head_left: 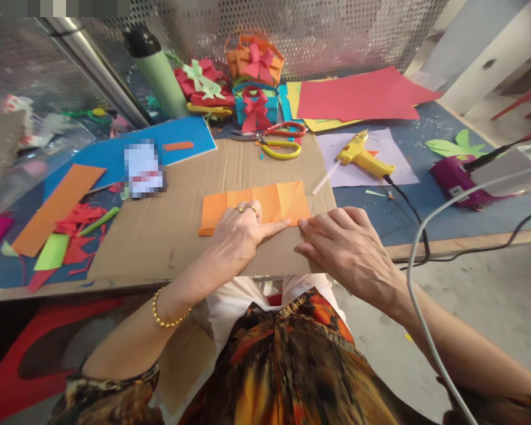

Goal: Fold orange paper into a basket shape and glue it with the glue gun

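Observation:
A creased strip of orange paper lies on a brown cardboard sheet. Vertical fold lines cross it, and a narrow fold runs along its near edge at the left. My left hand presses on the paper with curled fingers, its thumb stretched along the near edge. At the near right corner, my right hand has its fingers bent together, the fingertips holding the paper's edge. Part of the strip is hidden under my left hand.
Scissors lie beyond the paper. A yellow glue gun rests on lilac paper at the right, near cables and a purple power block. Finished paper baskets, a green bottle and red sheets stand behind; paper scraps lie left.

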### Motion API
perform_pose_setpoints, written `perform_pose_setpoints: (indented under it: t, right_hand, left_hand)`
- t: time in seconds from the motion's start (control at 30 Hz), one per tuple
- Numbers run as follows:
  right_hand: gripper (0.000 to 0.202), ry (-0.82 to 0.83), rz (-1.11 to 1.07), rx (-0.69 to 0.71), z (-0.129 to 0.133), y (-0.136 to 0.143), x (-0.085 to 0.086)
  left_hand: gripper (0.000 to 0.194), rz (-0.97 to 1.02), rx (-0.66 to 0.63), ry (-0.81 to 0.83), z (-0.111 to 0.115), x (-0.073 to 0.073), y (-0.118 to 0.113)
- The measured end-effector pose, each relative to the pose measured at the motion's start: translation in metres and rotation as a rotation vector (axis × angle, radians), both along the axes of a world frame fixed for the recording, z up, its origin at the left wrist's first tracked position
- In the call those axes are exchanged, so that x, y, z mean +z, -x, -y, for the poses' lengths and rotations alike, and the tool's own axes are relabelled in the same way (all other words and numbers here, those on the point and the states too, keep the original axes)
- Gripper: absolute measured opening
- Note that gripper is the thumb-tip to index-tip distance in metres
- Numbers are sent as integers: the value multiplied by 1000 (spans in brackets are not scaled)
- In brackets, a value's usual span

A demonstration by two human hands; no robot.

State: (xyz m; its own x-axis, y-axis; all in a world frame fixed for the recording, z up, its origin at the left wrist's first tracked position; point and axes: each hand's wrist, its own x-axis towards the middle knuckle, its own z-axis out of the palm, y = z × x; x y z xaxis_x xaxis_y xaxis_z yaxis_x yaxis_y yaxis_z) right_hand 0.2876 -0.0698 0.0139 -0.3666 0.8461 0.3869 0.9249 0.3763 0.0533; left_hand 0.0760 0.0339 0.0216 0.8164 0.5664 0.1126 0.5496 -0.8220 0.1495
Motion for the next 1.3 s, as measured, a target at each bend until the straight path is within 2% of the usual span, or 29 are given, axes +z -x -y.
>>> perform_pose_setpoints:
  t: [0.2,0.33,0.47,0.63,0.87,1.17,1.3]
  right_hand:
    - [45,-15,13,72,-9,2,0]
    - [40,-21,-47,56,-16,-10,-2]
    - [37,-106,26,34,-18,-11,-2]
    - [37,-129,80,102,-19,0,0]
    - [40,-124,81,240,-20,4,3]
    - [32,-189,54,235,-28,-2,4]
    - [29,-130,75,226,-24,1,4]
  left_hand:
    - [38,-13,9,-14,4,5,-1]
    - [38,-48,21,-28,3,2,-2]
    - [40,-95,18,-31,1,3,-4]
    - [39,-125,6,-28,1,5,-5]
    - [40,-81,-13,-51,-1,-2,-2]
    - [38,-125,-12,-122,2,1,-5]
    - [40,-161,33,-180,6,3,-8]
